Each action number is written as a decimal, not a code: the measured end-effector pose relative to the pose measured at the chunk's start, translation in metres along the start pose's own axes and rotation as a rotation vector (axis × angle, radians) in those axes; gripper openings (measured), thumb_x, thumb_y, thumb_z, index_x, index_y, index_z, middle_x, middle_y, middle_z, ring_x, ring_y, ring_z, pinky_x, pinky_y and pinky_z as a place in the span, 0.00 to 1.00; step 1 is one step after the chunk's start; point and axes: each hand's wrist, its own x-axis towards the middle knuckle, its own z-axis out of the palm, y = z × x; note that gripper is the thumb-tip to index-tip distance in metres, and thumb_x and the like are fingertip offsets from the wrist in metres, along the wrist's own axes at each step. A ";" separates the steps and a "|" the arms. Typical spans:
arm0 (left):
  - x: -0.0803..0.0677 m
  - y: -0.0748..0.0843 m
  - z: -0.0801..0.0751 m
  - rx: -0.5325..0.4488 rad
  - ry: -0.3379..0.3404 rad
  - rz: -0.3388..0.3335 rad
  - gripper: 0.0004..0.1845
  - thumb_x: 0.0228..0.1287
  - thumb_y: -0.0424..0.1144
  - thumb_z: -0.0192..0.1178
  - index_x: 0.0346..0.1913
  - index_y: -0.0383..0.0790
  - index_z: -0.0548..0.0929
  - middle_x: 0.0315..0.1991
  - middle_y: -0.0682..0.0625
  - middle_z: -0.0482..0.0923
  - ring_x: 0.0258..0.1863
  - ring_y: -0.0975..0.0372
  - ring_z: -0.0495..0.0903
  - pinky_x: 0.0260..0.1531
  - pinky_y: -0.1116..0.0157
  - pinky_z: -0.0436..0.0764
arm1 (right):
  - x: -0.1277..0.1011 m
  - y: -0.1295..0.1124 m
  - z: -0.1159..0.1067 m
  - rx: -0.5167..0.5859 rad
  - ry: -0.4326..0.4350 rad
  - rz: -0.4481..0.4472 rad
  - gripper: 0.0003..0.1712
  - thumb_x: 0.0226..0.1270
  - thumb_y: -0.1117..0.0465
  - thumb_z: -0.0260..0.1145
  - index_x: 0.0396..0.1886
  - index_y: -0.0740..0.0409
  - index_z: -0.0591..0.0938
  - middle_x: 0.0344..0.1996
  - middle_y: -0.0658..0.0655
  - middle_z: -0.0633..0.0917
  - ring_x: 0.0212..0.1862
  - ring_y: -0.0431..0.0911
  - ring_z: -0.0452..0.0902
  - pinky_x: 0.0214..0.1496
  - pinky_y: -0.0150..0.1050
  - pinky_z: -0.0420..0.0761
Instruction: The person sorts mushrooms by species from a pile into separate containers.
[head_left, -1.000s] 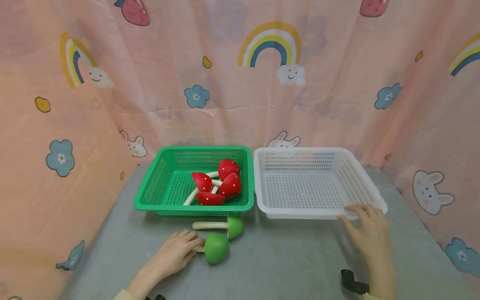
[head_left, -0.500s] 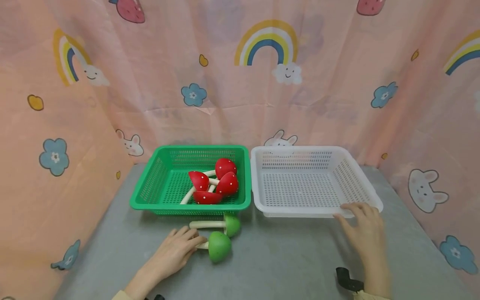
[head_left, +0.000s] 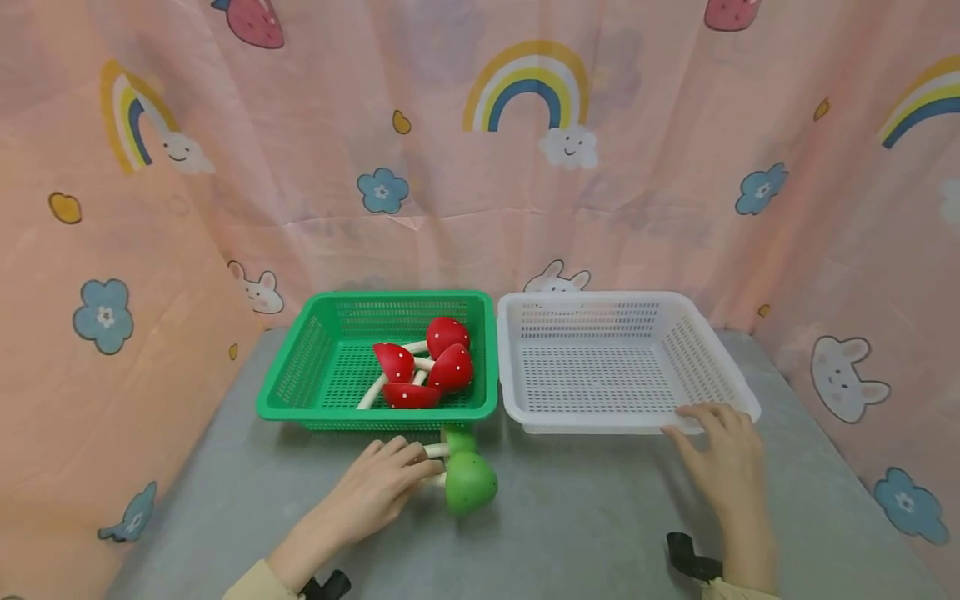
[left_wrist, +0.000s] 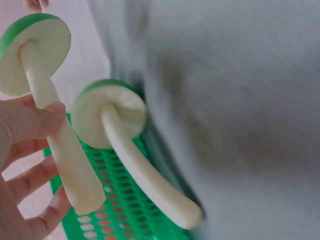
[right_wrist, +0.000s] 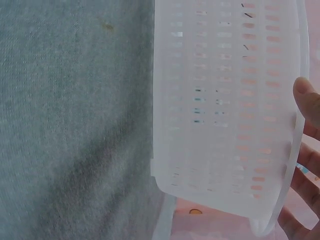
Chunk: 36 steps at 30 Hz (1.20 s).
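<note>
Head view: left hand (head_left: 375,492) pinches green toy mushroom (head_left: 468,483) by its stem; right hand (head_left: 723,462), fingers relaxed, rests on white basket (head_left: 525,408) rim.

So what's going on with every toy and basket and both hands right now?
Left hand: pinching one green mushroom's stem.
Held green mushroom: lifted, cap pointing right.
Other green mushroom: lying by the green basket.
Green basket: holds the red mushrooms.
Red mushrooms: piled together, lying down.
White basket: nothing inside.
Right hand: fingers on the white basket's rim.

Grey table (head_left: 585,533) bears green basket (head_left: 300,379), white basket (head_left: 517,367), mushroom (head_left: 459,437)
</note>
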 end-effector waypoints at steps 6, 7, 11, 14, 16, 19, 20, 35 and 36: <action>0.023 0.011 -0.006 0.005 0.009 0.021 0.17 0.55 0.39 0.70 0.47 0.61 0.83 0.35 0.63 0.75 0.35 0.70 0.67 0.32 0.74 0.63 | -0.001 0.001 0.001 0.006 0.000 0.002 0.21 0.39 0.64 0.79 0.36 0.64 0.83 0.37 0.65 0.80 0.44 0.63 0.72 0.45 0.58 0.70; 0.028 0.013 -0.007 0.005 0.011 0.023 0.17 0.56 0.39 0.70 0.47 0.61 0.83 0.35 0.63 0.75 0.35 0.70 0.67 0.32 0.74 0.63 | -0.001 0.001 0.001 0.006 -0.001 0.004 0.21 0.39 0.64 0.79 0.36 0.64 0.83 0.37 0.65 0.80 0.44 0.63 0.72 0.45 0.58 0.70; 0.046 0.022 -0.011 -0.014 0.000 0.016 0.16 0.57 0.39 0.69 0.47 0.59 0.83 0.34 0.62 0.76 0.35 0.70 0.68 0.32 0.74 0.64 | -0.001 0.002 0.001 0.012 -0.003 0.011 0.21 0.39 0.64 0.80 0.36 0.64 0.83 0.37 0.65 0.80 0.44 0.63 0.72 0.45 0.58 0.69; 0.060 0.026 -0.015 -0.032 -0.015 0.010 0.15 0.58 0.39 0.68 0.47 0.58 0.83 0.35 0.62 0.77 0.35 0.69 0.69 0.31 0.74 0.65 | -0.001 0.002 0.000 0.017 0.000 0.005 0.21 0.39 0.64 0.79 0.36 0.64 0.84 0.37 0.65 0.80 0.44 0.64 0.72 0.44 0.59 0.69; 0.068 0.029 -0.016 -0.039 -0.019 0.018 0.14 0.59 0.38 0.67 0.47 0.58 0.83 0.35 0.62 0.78 0.35 0.69 0.70 0.31 0.75 0.66 | -0.001 0.001 0.000 0.018 -0.001 -0.001 0.21 0.38 0.64 0.79 0.36 0.64 0.84 0.37 0.65 0.80 0.43 0.64 0.72 0.44 0.58 0.70; 0.079 0.032 -0.018 -0.047 -0.020 0.030 0.15 0.59 0.38 0.67 0.48 0.57 0.83 0.36 0.61 0.79 0.34 0.68 0.71 0.30 0.75 0.64 | -0.001 0.002 0.000 0.020 0.004 -0.013 0.21 0.38 0.63 0.80 0.36 0.64 0.84 0.36 0.65 0.80 0.43 0.64 0.72 0.44 0.58 0.70; 0.083 0.033 -0.019 -0.049 -0.019 0.033 0.15 0.59 0.38 0.67 0.48 0.57 0.83 0.36 0.61 0.79 0.34 0.68 0.71 0.30 0.75 0.64 | -0.001 0.001 0.000 0.021 0.005 -0.017 0.21 0.38 0.63 0.80 0.36 0.64 0.84 0.36 0.65 0.81 0.43 0.64 0.72 0.44 0.57 0.70; 0.141 0.038 -0.023 -0.013 -0.130 0.106 0.19 0.56 0.40 0.69 0.52 0.51 0.81 0.42 0.55 0.82 0.36 0.64 0.78 0.27 0.77 0.75 | -0.002 -0.003 -0.002 0.000 -0.032 0.031 0.20 0.43 0.63 0.79 0.38 0.62 0.84 0.39 0.65 0.80 0.45 0.62 0.72 0.46 0.60 0.69; 0.146 0.039 -0.024 -0.009 -0.152 0.111 0.19 0.56 0.40 0.69 0.53 0.51 0.81 0.43 0.55 0.82 0.37 0.63 0.79 0.27 0.76 0.76 | -0.002 -0.002 -0.002 0.000 -0.034 0.037 0.20 0.43 0.63 0.79 0.38 0.63 0.84 0.39 0.65 0.80 0.46 0.62 0.72 0.47 0.60 0.69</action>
